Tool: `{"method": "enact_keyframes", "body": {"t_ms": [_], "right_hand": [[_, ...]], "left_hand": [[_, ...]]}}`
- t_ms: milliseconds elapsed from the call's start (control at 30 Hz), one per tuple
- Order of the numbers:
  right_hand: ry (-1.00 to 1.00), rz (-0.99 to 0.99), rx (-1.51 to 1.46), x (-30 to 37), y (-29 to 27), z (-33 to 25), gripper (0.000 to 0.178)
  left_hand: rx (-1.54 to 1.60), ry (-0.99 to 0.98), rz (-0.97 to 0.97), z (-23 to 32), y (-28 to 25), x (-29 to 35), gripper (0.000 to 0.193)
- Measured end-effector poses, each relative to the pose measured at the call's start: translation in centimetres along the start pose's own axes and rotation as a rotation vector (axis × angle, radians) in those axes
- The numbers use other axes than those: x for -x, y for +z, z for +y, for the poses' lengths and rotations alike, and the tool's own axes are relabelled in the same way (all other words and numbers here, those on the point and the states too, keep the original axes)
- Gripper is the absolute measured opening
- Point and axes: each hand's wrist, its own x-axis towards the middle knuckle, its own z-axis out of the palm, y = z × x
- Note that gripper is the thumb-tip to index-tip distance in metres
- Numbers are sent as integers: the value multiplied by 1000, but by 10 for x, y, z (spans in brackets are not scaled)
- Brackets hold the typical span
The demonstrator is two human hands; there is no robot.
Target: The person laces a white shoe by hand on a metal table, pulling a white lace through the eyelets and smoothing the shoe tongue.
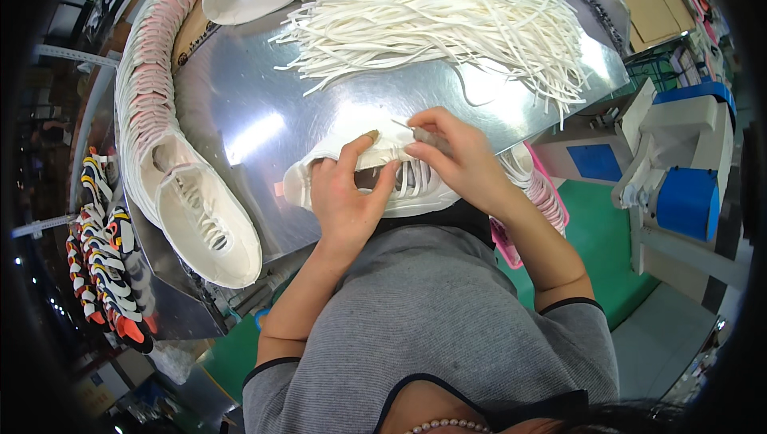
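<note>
A white shoe upper [427, 201], partly laced, lies at the table's near edge just in front of me. My left hand [347, 196] grips it around the opening, with the thumb at the edge next to the laces and the fingers bent over the far side. A small hooked tool [432, 141] with a greyish handle and a thin metal tip is pinched in my right hand [465, 158]. Its tip points left over the upper, near the lace holes. The fingers hide where tool and lace meet.
White laces [439, 23] lie heaped at the back of the metal table [240, 87]. Nested white-and-pink shoe uppers [152, 67] curve along the left. A pink basket [511, 252] and a beige-and-blue machine [679, 146] stand right. Black-and-orange uppers [104, 258] hang at far left.
</note>
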Motion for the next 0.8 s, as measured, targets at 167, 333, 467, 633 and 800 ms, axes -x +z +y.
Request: {"method": "enact_keyframes", "body": {"t_ms": [167,333,467,633,800], "right_hand": [[70,-76,176,19,-8,-3,13],[20,-114,327,15,-9,-7,13],[-95,-144,518,13,-4,-9,12],[-225,-142,696,6,24,-1,14],[-186,-236,660,-5,12,-3,14]], "left_hand": [[16,47,36,-1,2,2,43],[-24,25,-3,5,-2,4,43],[47,14,2,-2,1,8,42],[120,56,-30,12,1,13,34],[315,-88,-49,-1,0,3,42]]}}
